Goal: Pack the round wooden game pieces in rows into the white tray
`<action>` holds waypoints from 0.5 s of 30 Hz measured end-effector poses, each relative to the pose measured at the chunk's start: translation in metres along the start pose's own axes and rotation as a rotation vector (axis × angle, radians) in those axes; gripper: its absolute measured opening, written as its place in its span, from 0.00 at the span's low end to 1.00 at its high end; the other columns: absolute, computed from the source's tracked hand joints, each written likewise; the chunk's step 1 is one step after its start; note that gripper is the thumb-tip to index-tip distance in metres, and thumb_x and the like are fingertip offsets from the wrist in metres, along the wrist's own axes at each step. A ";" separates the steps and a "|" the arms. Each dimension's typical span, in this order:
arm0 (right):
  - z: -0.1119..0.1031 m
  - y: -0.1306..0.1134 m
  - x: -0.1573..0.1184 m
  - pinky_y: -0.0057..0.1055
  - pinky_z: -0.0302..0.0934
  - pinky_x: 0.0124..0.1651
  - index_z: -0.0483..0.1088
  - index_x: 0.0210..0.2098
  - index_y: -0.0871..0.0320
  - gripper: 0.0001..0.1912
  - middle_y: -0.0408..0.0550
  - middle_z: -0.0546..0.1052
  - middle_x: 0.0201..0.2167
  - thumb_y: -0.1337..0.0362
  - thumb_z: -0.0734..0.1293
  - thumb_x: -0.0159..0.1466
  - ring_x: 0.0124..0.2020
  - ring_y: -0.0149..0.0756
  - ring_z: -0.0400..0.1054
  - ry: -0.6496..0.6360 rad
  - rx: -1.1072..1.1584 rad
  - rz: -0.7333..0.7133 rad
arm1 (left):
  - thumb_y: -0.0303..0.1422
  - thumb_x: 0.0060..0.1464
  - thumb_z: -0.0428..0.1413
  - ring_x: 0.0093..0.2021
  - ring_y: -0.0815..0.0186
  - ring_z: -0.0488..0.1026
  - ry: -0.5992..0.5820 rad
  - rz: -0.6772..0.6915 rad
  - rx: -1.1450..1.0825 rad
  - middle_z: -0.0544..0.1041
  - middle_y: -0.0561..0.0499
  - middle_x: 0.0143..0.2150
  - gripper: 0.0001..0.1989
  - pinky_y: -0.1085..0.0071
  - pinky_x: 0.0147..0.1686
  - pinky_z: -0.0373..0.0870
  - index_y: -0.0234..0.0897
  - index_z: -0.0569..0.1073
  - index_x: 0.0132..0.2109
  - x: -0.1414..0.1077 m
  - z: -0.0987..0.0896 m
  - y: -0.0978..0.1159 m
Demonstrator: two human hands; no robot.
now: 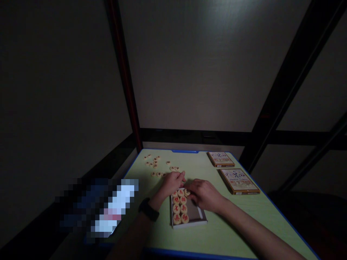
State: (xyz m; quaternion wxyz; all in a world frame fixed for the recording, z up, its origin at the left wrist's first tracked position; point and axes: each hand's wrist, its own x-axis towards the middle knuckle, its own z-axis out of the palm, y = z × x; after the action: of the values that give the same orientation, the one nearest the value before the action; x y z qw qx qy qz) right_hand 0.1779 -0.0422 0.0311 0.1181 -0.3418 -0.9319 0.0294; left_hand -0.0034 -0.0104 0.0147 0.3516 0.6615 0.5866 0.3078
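A shallow open box (189, 226) lies on the table before me. Two columns of round Chinese chess pieces (183, 209) with red characters fill its left side; the brown bottom shows on the right. My right hand (204, 195) reaches over the box's far right part, its fingers bent and closed at a chess piece (187, 192) in the top row. Just beyond the far edge, my left hand (172, 182) has its fingers curled together near the right fingertips. What it holds, if anything, is hidden. A dark watch band (149, 209) circles the left wrist.
Loose dark-marked chess pieces (155, 162) lie scattered on the far left of the green table (151, 231). Two closed printed boxes (238, 179) sit at the right, one behind the other. A pixelated bright screen (116, 206) is at the left edge. Walls stand behind.
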 end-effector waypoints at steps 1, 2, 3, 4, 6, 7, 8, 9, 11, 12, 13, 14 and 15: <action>0.001 0.000 0.000 0.34 0.62 0.42 0.75 0.52 0.59 0.16 0.53 0.81 0.38 0.65 0.66 0.65 0.40 0.42 0.72 0.004 -0.001 0.004 | 0.46 0.63 0.44 0.30 0.65 0.77 0.003 0.003 0.004 0.81 0.49 0.28 0.24 0.74 0.29 0.68 0.36 0.79 0.34 0.001 0.000 0.000; 0.002 0.000 0.000 0.34 0.62 0.42 0.74 0.53 0.58 0.17 0.53 0.81 0.38 0.65 0.66 0.65 0.40 0.43 0.72 0.008 -0.001 0.011 | 0.45 0.63 0.44 0.29 0.65 0.77 0.004 0.000 0.007 0.81 0.49 0.27 0.24 0.74 0.29 0.68 0.36 0.79 0.33 0.001 0.001 -0.001; 0.003 0.000 0.000 0.34 0.62 0.41 0.73 0.54 0.58 0.18 0.52 0.81 0.38 0.64 0.66 0.66 0.40 0.43 0.72 0.009 -0.003 0.017 | 0.45 0.63 0.44 0.29 0.65 0.77 0.003 -0.002 0.007 0.81 0.49 0.27 0.25 0.74 0.29 0.68 0.36 0.79 0.33 0.001 0.001 -0.001; 0.003 0.000 0.000 0.34 0.62 0.41 0.73 0.54 0.57 0.18 0.52 0.81 0.37 0.64 0.66 0.66 0.40 0.43 0.72 0.007 -0.004 0.023 | 0.45 0.63 0.44 0.29 0.65 0.77 0.001 -0.001 0.006 0.81 0.49 0.27 0.25 0.74 0.29 0.68 0.36 0.79 0.33 0.002 0.001 -0.001; 0.004 0.000 0.000 0.35 0.62 0.41 0.74 0.54 0.57 0.17 0.52 0.81 0.38 0.64 0.66 0.66 0.40 0.43 0.72 -0.001 -0.004 0.028 | 0.46 0.62 0.44 0.29 0.64 0.77 0.000 0.004 0.009 0.81 0.49 0.27 0.25 0.74 0.29 0.67 0.36 0.79 0.33 0.002 0.001 -0.001; 0.004 0.000 0.000 0.35 0.62 0.42 0.74 0.54 0.56 0.17 0.52 0.81 0.38 0.64 0.66 0.66 0.40 0.43 0.72 -0.005 -0.002 0.027 | 0.46 0.62 0.44 0.29 0.64 0.77 0.002 0.009 0.015 0.80 0.49 0.27 0.25 0.73 0.29 0.67 0.36 0.79 0.33 0.002 0.001 -0.001; 0.003 0.000 0.000 0.34 0.62 0.42 0.73 0.54 0.56 0.17 0.52 0.81 0.39 0.64 0.66 0.66 0.41 0.43 0.72 -0.007 -0.002 0.025 | 0.46 0.62 0.44 0.29 0.64 0.76 0.005 0.013 0.022 0.80 0.49 0.27 0.25 0.73 0.29 0.67 0.36 0.79 0.33 0.002 0.001 -0.002; 0.003 0.000 0.000 0.34 0.62 0.42 0.73 0.54 0.57 0.17 0.52 0.81 0.39 0.64 0.66 0.66 0.41 0.43 0.71 -0.007 -0.004 0.023 | 0.46 0.62 0.44 0.29 0.64 0.76 0.007 0.017 0.028 0.80 0.48 0.27 0.25 0.73 0.29 0.67 0.36 0.79 0.33 0.002 0.001 -0.002; 0.002 -0.001 0.000 0.34 0.62 0.42 0.73 0.54 0.57 0.17 0.52 0.81 0.39 0.64 0.66 0.66 0.41 0.43 0.71 -0.006 -0.009 0.024 | 0.46 0.62 0.43 0.28 0.64 0.76 0.006 0.025 0.035 0.80 0.49 0.27 0.26 0.72 0.29 0.67 0.36 0.79 0.33 0.003 0.002 -0.004; 0.002 -0.001 0.000 0.34 0.62 0.42 0.73 0.54 0.57 0.17 0.53 0.81 0.39 0.64 0.66 0.66 0.41 0.43 0.71 -0.006 -0.012 0.026 | 0.46 0.62 0.43 0.28 0.64 0.76 0.004 0.031 0.036 0.80 0.49 0.26 0.26 0.72 0.30 0.68 0.36 0.79 0.33 0.003 0.002 -0.004; 0.001 -0.001 0.000 0.34 0.62 0.42 0.73 0.54 0.58 0.17 0.53 0.80 0.38 0.65 0.65 0.66 0.41 0.43 0.72 -0.005 -0.012 0.027 | 0.46 0.62 0.43 0.28 0.64 0.76 0.002 0.038 0.035 0.80 0.49 0.26 0.26 0.72 0.30 0.68 0.36 0.79 0.32 0.003 0.002 -0.005; 0.001 -0.002 0.000 0.35 0.63 0.42 0.74 0.54 0.58 0.18 0.54 0.80 0.38 0.65 0.65 0.66 0.41 0.43 0.72 -0.005 -0.010 0.027 | 0.46 0.62 0.43 0.28 0.64 0.76 0.001 0.044 0.035 0.80 0.49 0.26 0.26 0.72 0.30 0.68 0.36 0.79 0.32 0.003 0.002 -0.006; 0.000 -0.002 0.000 0.35 0.63 0.42 0.74 0.54 0.59 0.18 0.54 0.80 0.38 0.65 0.65 0.65 0.41 0.44 0.72 -0.004 -0.003 0.028 | 0.47 0.62 0.43 0.29 0.64 0.76 0.001 0.051 0.034 0.80 0.49 0.26 0.26 0.72 0.30 0.68 0.36 0.79 0.32 0.004 0.002 -0.006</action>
State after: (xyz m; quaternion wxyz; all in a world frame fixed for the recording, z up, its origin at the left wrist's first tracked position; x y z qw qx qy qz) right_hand 0.1766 -0.0435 0.0313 0.1153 -0.3551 -0.9272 0.0301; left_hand -0.0046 -0.0067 0.0082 0.3317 0.6821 0.5749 0.3070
